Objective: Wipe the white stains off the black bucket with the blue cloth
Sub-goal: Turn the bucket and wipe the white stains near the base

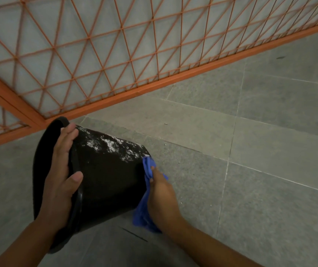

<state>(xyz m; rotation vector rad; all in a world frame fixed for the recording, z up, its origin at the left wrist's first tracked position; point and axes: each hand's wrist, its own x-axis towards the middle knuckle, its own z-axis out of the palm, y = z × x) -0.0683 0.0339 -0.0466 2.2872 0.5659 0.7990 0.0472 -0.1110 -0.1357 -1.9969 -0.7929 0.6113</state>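
Bucket (104,176) is lying tipped on its side on the floor (269,170), mouth facing left toward the grille (115,54), base pointing right. Left hand (61,180) is steadying it at the rim, fingers straight and spread across the wall near the mouth, thumb lying on the side; nothing curled round, just pressing. Right hand (162,193) is gripping the cloth (146,209), bunched, with an upper corner poking above the fingers and the rest hanging below the palm. Cloth is sitting against the base end of the bucket, low on the right edge.

Stains (111,145) are showing as a white speckled band along the upper wall, running from near the left fingertips to the base corner just above the cloth. Band is looking thick, so wiping is probably at an early stage, with the lower wall already dark.

Step in hand, by my reading: bringing the cloth up to the stained band. Next move is calling for sliding the cloth up and leftward over the speckles with firm pressure, while the left hand is bracing the bucket against rolling. Far side of the wall is hidden; a turn may be needed.
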